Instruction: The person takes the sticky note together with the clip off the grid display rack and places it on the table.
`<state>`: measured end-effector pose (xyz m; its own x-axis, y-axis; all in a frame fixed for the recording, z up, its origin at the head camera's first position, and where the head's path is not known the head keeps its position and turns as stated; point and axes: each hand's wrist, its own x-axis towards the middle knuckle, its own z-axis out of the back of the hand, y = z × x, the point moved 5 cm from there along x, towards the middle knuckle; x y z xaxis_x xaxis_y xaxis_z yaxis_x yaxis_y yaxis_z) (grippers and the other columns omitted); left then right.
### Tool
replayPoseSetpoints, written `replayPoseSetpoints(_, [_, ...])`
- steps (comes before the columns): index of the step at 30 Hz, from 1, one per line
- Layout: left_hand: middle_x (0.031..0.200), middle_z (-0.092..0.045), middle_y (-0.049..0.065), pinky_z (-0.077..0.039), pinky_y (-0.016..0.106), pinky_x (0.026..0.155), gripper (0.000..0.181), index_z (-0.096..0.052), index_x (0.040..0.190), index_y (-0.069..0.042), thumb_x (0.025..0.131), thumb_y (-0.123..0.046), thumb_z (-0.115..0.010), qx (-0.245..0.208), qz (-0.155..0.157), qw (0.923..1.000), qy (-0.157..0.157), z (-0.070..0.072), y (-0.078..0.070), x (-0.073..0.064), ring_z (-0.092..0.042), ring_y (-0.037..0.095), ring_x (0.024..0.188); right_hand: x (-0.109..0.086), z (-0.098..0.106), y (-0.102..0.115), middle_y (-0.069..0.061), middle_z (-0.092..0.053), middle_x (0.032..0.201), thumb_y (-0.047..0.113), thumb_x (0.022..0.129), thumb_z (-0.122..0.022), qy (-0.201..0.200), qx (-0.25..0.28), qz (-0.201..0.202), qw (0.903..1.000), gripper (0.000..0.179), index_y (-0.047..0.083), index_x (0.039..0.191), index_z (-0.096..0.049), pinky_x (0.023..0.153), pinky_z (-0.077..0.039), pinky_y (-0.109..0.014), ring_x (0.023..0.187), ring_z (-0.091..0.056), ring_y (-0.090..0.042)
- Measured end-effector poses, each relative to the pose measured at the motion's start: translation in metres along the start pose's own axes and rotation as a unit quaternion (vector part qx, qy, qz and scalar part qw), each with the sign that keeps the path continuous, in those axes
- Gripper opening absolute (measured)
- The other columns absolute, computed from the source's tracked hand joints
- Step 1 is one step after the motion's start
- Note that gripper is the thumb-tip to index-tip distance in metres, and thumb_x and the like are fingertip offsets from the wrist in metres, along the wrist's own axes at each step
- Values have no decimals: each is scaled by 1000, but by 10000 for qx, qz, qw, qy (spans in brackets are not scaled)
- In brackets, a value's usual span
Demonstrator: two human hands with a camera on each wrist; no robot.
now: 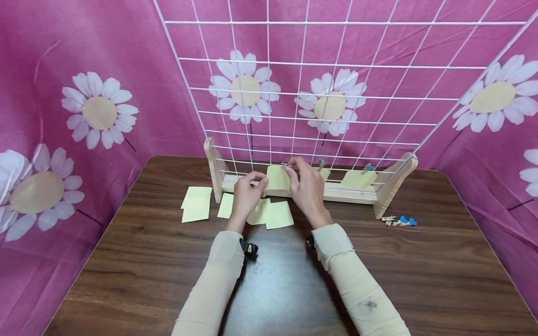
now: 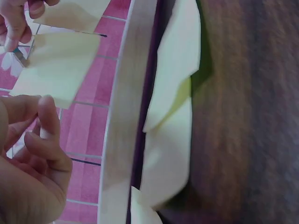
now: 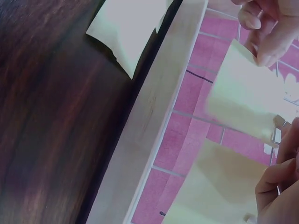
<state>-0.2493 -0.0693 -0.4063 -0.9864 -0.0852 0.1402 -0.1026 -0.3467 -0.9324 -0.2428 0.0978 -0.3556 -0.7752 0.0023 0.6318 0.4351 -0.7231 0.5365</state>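
Observation:
A yellow sticky note (image 1: 277, 178) is up against the lower part of the white wire grid (image 1: 302, 98). My left hand (image 1: 247, 195) pinches its left edge between thumb and fingertip, as the left wrist view also shows. At the note's top edge my right hand (image 1: 308, 186) pinches a small clothespin (image 3: 280, 122), which sits over the paper's edge. To the right, another note (image 1: 357, 179) hangs from the grid by a clothespin with a teal end (image 1: 368, 169). Between them a further clipped note (image 1: 325, 174) is partly hidden behind my right hand.
Several loose sticky notes (image 1: 196, 210) lie on the brown wooden table (image 1: 138, 261), left of and below my hands. A small pile of clothespins (image 1: 399, 221) with blue hearts lies at the right. Wooden feet (image 1: 395, 186) and a crossbar hold the grid before a pink flowered cloth (image 1: 168, 112).

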Motion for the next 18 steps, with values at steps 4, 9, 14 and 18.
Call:
replayPoseSetpoints(4, [97, -69, 8, -46, 24, 48, 13, -68, 96, -12, 88, -21, -63, -104, 84, 9999, 90, 1, 5, -2, -66, 34, 62, 1, 5, 0, -3, -69, 78, 21, 90, -62, -107, 151, 65, 9998, 11, 11, 96, -62, 53, -44, -35, 60, -60, -16])
replayPoseSetpoints(9, [96, -69, 10, -48, 24, 51, 13, -68, 96, -10, 88, -19, -63, -223, 56, 9997, 106, 2, 6, -2, -66, 38, 63, 0, 12, -5, -3, -69, 79, 18, 89, -62, -137, 248, 22, 9996, 9, 11, 95, -62, 54, -45, -34, 63, -63, -16])
replayPoseSetpoints(14, [93, -68, 11, -48, 24, 52, 13, -68, 96, -9, 88, -19, -63, -381, 69, 9992, 137, 3, 6, -3, -65, 39, 63, -5, 14, -9, -4, -69, 80, 16, 89, -63, 16, 467, -50, 9989, 8, 11, 94, -61, 57, -47, -32, 65, -64, -16])
replayPoseSetpoints(18, [91, -68, 8, -47, 24, 53, 13, -69, 96, -11, 88, -20, -64, -391, 182, 9988, 229, 2, 9, -5, -65, 39, 64, -11, 17, -13, -5, -68, 81, 15, 88, -65, 22, 569, -140, 9983, 9, 10, 94, -61, 58, -48, -31, 71, -64, -17])
